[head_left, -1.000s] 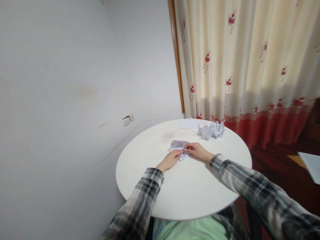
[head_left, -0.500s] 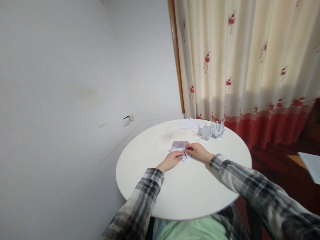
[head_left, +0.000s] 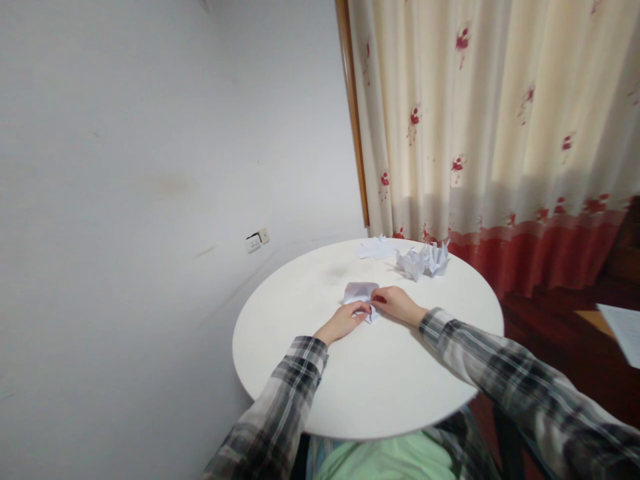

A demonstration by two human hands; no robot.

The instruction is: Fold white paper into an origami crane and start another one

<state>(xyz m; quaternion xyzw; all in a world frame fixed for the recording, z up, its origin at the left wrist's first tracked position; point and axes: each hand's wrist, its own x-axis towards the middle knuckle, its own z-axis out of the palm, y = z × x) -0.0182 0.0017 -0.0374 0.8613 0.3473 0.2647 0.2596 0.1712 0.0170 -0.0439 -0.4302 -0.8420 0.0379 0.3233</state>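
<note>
A partly folded sheet of white paper (head_left: 359, 291) lies on the round white table (head_left: 365, 387), its back part raised a little. My left hand (head_left: 347, 318) rests on its near left side, fingers bent and pressing the paper near the front corner. From the right, my right hand (head_left: 394, 301) pinches the paper's right edge between thumb and fingers. The fingertips of both hands nearly meet at the middle of the sheet. Part of the fold is hidden beneath the fingers.
Several folded paper cranes (head_left: 424, 260) stand at the table's back right. Beside them lie flat white papers (head_left: 376, 247). A wall socket (head_left: 253, 242) is on the wall to the left. A patterned curtain (head_left: 475, 133) hangs behind the table, and another sheet (head_left: 623, 330) shows at far right.
The left fingers have curled slightly and lifted into a more bent shape on the paper. My right hand stays almost where it was.
</note>
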